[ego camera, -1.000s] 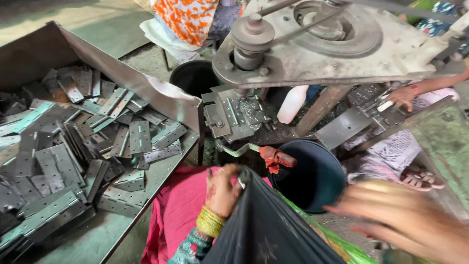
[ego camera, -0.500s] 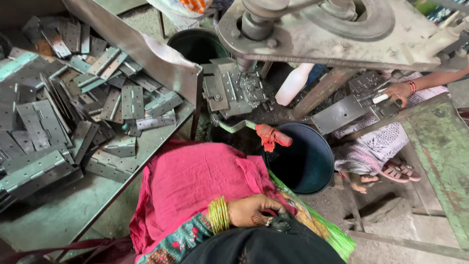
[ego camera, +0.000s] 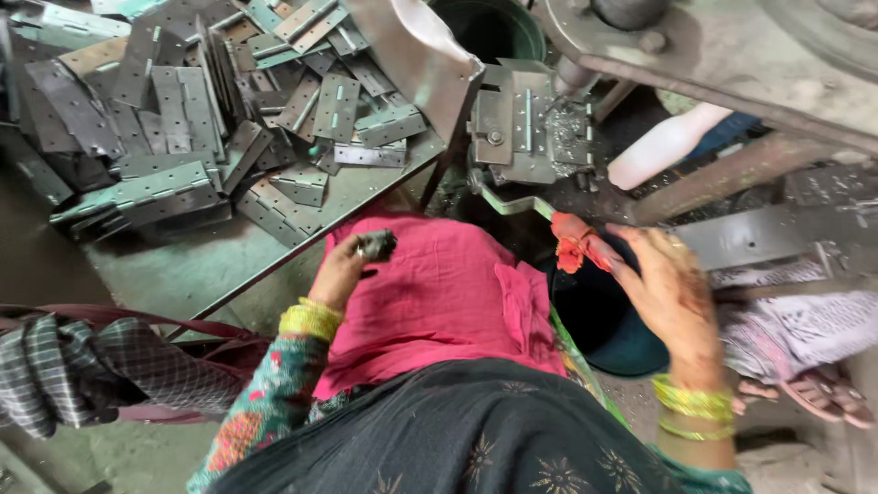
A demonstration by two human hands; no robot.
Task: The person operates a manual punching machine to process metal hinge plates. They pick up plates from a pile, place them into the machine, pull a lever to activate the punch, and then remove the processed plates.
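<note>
left hand [ego camera: 346, 267]: grips small dark part [ego camera: 377, 244] | right hand [ego camera: 672, 295]: touching red-wrapped lever [ego camera: 574, 245]

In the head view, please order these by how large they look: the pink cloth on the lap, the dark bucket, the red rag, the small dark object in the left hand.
1. pink cloth
2. dark bucket, partly hidden
3. red rag
4. small dark object in the left hand; nearly the rag's size, so this last ranking is unsure.

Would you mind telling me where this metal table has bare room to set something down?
The table is bare along its near edge, between the hinge pile and the left hand. The far side is crowded with hinges up to the press die.
</note>
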